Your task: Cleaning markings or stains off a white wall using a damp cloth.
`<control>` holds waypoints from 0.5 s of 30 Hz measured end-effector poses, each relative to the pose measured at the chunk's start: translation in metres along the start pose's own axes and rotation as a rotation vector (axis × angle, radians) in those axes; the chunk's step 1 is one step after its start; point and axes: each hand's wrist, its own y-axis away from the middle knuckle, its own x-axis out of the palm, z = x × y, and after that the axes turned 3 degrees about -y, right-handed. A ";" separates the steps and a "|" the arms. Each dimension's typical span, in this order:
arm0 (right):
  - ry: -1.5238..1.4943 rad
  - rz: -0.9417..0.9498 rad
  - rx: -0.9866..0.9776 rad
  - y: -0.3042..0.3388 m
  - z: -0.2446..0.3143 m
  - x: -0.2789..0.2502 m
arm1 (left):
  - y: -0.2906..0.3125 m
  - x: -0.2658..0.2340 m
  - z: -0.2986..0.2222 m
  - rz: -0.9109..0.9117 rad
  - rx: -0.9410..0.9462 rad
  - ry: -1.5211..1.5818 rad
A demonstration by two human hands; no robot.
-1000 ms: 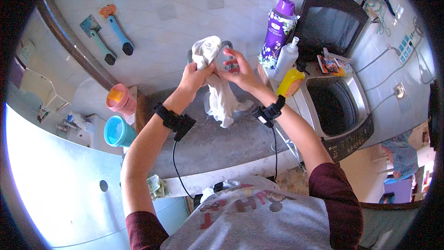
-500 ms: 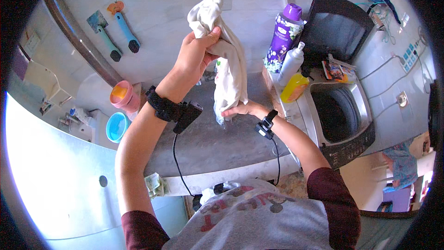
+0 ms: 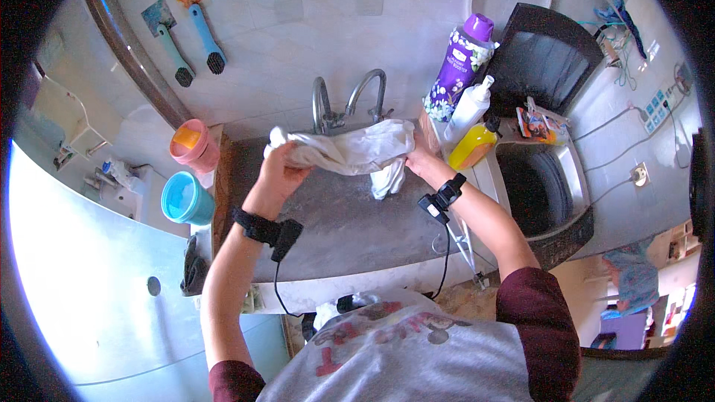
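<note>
A white cloth (image 3: 346,152) is stretched sideways over the grey sink basin (image 3: 320,231), below two curved metal taps (image 3: 320,100). My left hand (image 3: 280,171) closes on its left end, where a small knob of fabric pokes up above the fingers. My right hand (image 3: 423,156) grips the right end; its fingertips are partly hidden by the fabric. A loose flap of the cloth hangs down near my right hand. Black straps with small devices and cables sit on both wrists.
Right of the basin stand a purple bottle (image 3: 456,71), a white pump bottle (image 3: 469,112) and a yellow bottle (image 3: 474,145), beside a top-loading washing machine (image 3: 583,150) with its lid raised. Pink (image 3: 202,155) and blue (image 3: 195,205) tubs stand at left. Two brushes (image 3: 205,39) hang on the wall.
The cloth has gone from hanging upright to lying sideways between my hands. My left hand has come down and left; my right hand has risen slightly. The taps now show fully.
</note>
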 end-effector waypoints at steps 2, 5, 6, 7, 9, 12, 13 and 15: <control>0.047 -0.096 0.019 0.006 0.017 0.014 | -0.010 -0.006 0.026 -0.148 -0.125 0.109; 0.106 -0.167 0.035 0.008 0.034 0.017 | -0.006 0.003 0.059 0.018 -0.301 0.222; 0.151 -0.185 0.040 0.005 0.035 0.016 | -0.013 -0.004 0.074 -0.080 -0.346 0.132; 0.155 -0.194 0.040 0.007 0.039 0.018 | -0.009 0.006 0.087 -0.067 -0.389 0.083; 0.206 -0.207 0.005 0.014 0.043 0.046 | -0.005 0.007 0.108 -0.258 -0.500 0.035; 0.185 -0.135 -0.049 0.010 0.032 0.051 | -0.003 0.012 0.133 -0.188 -0.675 0.379; 0.235 -0.137 -0.065 0.006 0.026 0.046 | 0.009 0.029 0.130 -0.095 -0.680 0.398; 0.261 -0.068 -0.071 0.005 0.016 0.032 | 0.004 0.033 0.141 0.055 -0.765 0.623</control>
